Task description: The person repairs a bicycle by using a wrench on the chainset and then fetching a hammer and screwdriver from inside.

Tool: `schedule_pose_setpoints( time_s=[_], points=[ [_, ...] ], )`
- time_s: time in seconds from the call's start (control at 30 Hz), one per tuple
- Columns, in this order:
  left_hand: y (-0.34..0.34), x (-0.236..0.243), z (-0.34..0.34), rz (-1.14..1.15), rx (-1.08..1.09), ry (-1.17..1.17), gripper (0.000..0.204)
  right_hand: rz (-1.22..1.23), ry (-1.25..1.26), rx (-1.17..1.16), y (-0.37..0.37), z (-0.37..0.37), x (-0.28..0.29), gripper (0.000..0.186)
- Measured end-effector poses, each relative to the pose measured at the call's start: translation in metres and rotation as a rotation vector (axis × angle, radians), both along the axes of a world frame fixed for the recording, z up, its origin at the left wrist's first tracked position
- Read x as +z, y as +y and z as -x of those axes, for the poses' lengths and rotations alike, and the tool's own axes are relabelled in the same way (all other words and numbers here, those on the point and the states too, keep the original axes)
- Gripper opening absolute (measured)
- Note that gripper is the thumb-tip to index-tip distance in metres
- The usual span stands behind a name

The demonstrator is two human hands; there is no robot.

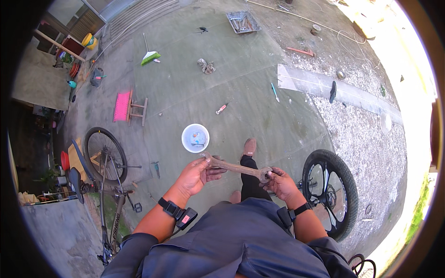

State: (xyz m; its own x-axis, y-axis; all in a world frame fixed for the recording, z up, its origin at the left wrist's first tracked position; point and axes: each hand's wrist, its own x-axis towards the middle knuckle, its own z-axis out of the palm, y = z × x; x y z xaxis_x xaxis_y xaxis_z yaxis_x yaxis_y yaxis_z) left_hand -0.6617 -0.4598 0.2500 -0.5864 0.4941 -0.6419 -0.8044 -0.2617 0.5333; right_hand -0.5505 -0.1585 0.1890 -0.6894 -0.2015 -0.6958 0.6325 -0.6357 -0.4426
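A large brown, rusty-looking double-ended wrench (237,168) spans the space in front of my body. My left hand (197,175) grips its left end, with the thumb on top and fingers beneath. At the other end, my right hand (280,184) pinches the jaw between thumb and fingers. The wrench slopes slightly down to the right. Just beyond my left hand stands a white bucket (183,140) with a little liquid and small items inside. Close to my right forearm is a fat-tyred wheel (351,199).
A bicycle (116,217) stands at left, near a pink-topped stool (122,106). On the green ground sheet (178,92) lie a red-handled tool (221,109), a crumpled rag (206,66) and a green broom (150,57). A tray (228,19) of tools is at the far edge.
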Motion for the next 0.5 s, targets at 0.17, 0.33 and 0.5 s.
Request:
schedule_pose_setpoints(
  time_s=[0.17,0.33,0.5],
  points=[
    [0.019,0.008,0.121,0.213,-0.249,0.055,0.029,-0.086,-0.002,-0.034,0.033,0.135,-0.029,0.019],
    [0.041,0.010,0.231,0.236,-0.402,0.041,0.034,-0.095,0.013,-0.086,0.062,0.279,-0.021,0.022],
    [0.076,0.020,0.337,0.205,-0.588,0.074,0.036,-0.071,0.049,-0.196,0.088,0.407,0.012,0.022]
  ],
)
